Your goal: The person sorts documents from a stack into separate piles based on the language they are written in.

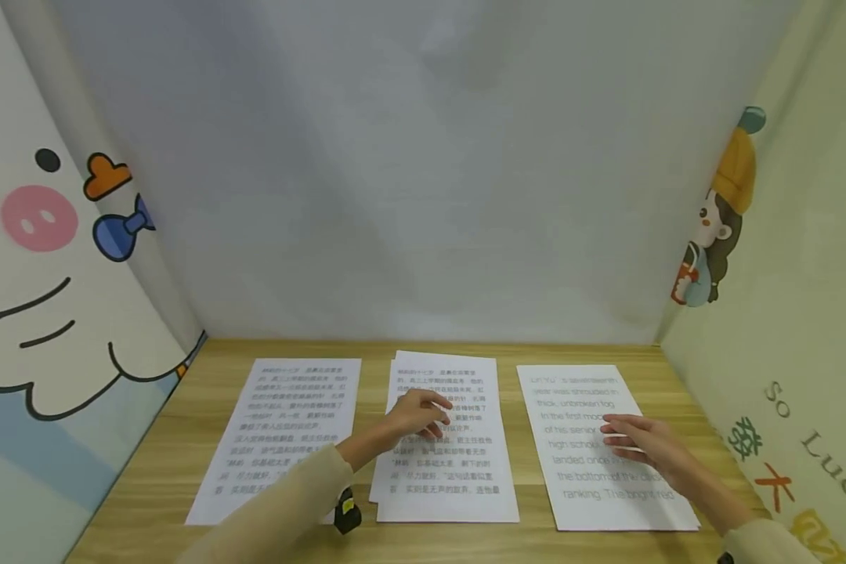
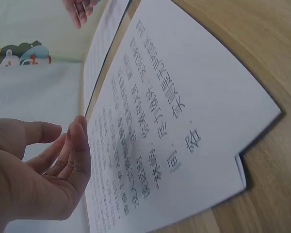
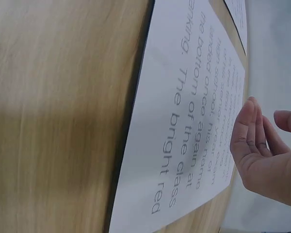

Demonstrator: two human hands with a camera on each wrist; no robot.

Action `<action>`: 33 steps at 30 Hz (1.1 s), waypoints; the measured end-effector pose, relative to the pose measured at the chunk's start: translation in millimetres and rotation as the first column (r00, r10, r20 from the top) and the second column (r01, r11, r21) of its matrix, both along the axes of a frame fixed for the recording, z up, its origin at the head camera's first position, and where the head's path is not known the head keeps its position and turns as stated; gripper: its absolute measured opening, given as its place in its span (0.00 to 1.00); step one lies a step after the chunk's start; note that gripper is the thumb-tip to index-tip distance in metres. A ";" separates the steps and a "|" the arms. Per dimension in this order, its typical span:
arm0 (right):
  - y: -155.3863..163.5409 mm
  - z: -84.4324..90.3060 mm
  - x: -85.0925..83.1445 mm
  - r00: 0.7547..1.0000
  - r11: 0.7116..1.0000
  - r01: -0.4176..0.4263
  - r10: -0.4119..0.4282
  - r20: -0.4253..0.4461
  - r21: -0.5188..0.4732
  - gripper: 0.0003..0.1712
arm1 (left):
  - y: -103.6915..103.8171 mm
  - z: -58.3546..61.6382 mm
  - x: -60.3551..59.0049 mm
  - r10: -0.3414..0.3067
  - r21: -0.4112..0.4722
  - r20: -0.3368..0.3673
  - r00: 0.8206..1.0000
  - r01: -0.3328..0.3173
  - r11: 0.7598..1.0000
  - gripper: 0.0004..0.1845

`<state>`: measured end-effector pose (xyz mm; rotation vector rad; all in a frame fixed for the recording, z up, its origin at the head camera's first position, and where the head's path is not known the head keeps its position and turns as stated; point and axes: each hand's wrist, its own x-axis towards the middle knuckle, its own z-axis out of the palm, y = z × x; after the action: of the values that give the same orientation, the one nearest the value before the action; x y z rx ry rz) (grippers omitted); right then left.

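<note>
Over the middle stack of printed sheets (image 1: 451, 470) my left hand (image 1: 417, 415) hovers, its fingers loosely bent and nothing between them. The left wrist view shows this hand (image 2: 43, 170) with thumb and fingertips apart, above the Chinese text. Two edges of that stack sit slightly out of line, with one sheet's corner (image 2: 240, 177) jutting from underneath. My right hand (image 1: 645, 446) hangs over the right-hand sheet (image 1: 585, 509), printed in large English text, and holds nothing. From the right wrist, the fingers (image 3: 247, 131) look relaxed and gently curved, the thumb apart from them.
A third sheet with Chinese text (image 1: 289, 407) lies at the left, partly covered by my left sleeve (image 1: 282, 501). All the papers rest on a wood-grain table (image 1: 148, 470). A pale backdrop (image 1: 423, 196) rises behind, with cartoon-printed walls at both sides.
</note>
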<state>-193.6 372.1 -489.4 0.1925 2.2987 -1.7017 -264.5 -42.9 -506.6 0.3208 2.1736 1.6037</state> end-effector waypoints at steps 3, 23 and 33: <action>-13.0 0.9 -3.7 0.999 0.999 -0.039 0.039 0.005 -0.003 0.34 | -12.2 0.9 0.5 0.030 -0.018 -0.009 1.000 -0.030 0.999 0.16; -77.7 -14.4 -14.1 0.980 0.981 -0.193 0.194 0.044 -0.022 0.33 | -76.0 -11.1 20.0 0.172 -0.096 0.045 0.984 -0.167 0.981 0.18; -99.6 -20.8 -13.6 0.957 0.955 -0.278 0.284 0.057 -0.101 0.35 | -85.7 -21.4 25.1 0.226 -0.111 0.115 0.967 -0.214 0.971 0.26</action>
<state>-207.2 272.5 -510.2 -0.0895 2.0761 -1.6216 -239.4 -128.6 -528.0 -0.0541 2.2425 1.5767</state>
